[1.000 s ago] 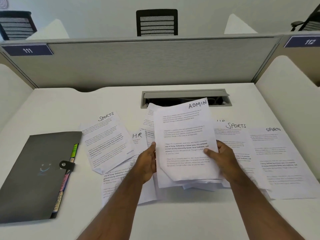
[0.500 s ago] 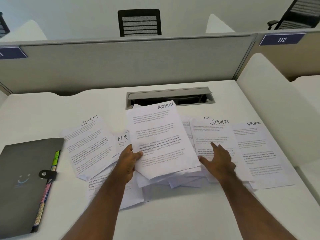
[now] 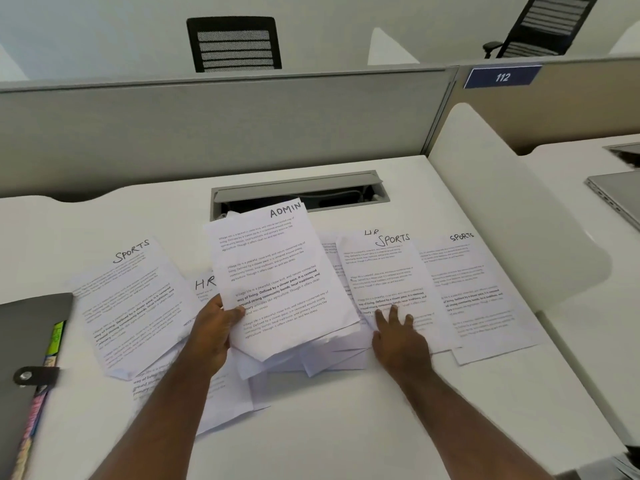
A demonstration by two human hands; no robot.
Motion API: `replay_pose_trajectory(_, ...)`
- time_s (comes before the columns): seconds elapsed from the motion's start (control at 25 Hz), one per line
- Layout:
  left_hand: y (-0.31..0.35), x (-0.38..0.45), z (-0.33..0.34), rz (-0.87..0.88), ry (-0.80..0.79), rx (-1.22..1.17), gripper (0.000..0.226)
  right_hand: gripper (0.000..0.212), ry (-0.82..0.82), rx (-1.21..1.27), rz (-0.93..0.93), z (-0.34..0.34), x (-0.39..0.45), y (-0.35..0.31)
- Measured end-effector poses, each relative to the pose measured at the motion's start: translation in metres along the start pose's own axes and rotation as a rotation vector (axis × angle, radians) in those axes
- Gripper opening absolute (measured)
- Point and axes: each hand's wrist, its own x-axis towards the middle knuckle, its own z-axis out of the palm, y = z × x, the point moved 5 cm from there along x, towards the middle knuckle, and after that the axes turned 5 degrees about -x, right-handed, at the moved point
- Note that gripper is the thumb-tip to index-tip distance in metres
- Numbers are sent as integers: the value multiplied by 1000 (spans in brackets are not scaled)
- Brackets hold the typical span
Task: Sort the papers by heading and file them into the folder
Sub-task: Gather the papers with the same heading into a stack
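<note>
At the left edge lies the grey folder (image 3: 24, 358). Centre frame, the left hand (image 3: 213, 329) grips the ADMIN stack (image 3: 280, 282) by its lower left edge. Just right, the right hand (image 3: 398, 337) presses straight fingers on a SPORTS sheet (image 3: 384, 271).

The left hand (image 3: 211, 327) grips the ADMIN stack (image 3: 277, 278) (thumb on top) while the right hand (image 3: 398, 337) presses flat on a SPORTS sheet (image 3: 384, 271).
</note>
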Motion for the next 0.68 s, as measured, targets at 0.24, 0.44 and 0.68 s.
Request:
replay_pose_trajectory(0.24, 5, -5, 1, -1, 19, -6, 37, 40, 445, -106, -259, -43, -12, -4)
replay_pose_trajectory(0.44, 8, -7, -10, -2, 52, -36, 37, 50, 618, 40, -35, -97, -1, 31)
replay_pose_trajectory(0.68, 12, -9, -28, 14, 79, -65, 39, 45, 337, -9, -59, -67, 20, 45)
